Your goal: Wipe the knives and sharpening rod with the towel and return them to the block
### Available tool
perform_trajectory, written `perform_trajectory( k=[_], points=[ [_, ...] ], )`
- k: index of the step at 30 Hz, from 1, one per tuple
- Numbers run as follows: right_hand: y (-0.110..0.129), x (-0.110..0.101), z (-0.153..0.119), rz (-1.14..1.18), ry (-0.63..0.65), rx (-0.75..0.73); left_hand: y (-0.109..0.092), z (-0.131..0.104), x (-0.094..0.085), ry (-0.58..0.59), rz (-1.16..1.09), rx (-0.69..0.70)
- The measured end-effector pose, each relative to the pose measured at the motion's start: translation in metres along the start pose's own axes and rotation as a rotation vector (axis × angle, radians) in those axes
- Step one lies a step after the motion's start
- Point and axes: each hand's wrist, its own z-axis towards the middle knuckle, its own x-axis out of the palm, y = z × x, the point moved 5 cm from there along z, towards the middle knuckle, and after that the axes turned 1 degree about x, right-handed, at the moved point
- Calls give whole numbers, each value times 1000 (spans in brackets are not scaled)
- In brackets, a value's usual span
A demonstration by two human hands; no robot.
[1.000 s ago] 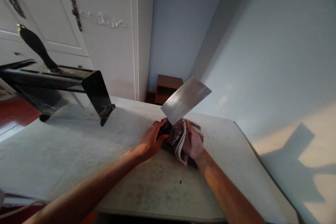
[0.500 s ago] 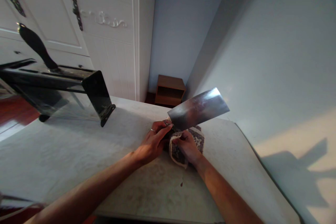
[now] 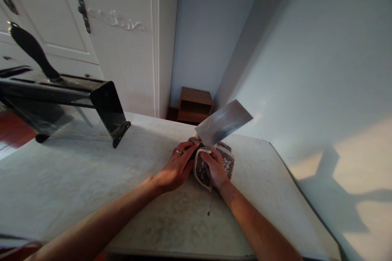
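A cleaver with a broad steel blade (image 3: 225,122) points up and to the right, its flat side facing me. My left hand (image 3: 176,169), with a ring on one finger, is closed at the base of the blade; the cleaver's handle is hidden there. A dark patterned cloth (image 3: 201,173) with a pale edge is bunched below the blade. My right hand (image 3: 217,170) pinches this cloth close to the blade's lower end. Part of the cloth spreads behind and to the right of that hand.
A black knife block (image 3: 105,102) with clear sides and one black-handled knife (image 3: 33,51) stands on the left of the pale tabletop (image 3: 137,212). White cabinets (image 3: 125,61) rise behind. A wall (image 3: 321,69) borders the right side, and a small brown box shelf (image 3: 196,95) sits beyond the table.
The blade has tilted more steeply and its face has turned, its reflection now paler. Both hands stay together at its base with the cloth. The whole view has shifted slightly.
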Motion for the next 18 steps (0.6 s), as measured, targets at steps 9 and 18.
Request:
perform_trajectory(
  k=[9, 18],
  points=[
    [4, -16, 6, -101, -135, -85, 7, 5, -10, -13, 38, -79],
    [9, -18, 8, -24, -167, -80, 21, 9, -16, 67, -285, -321]
  ],
)
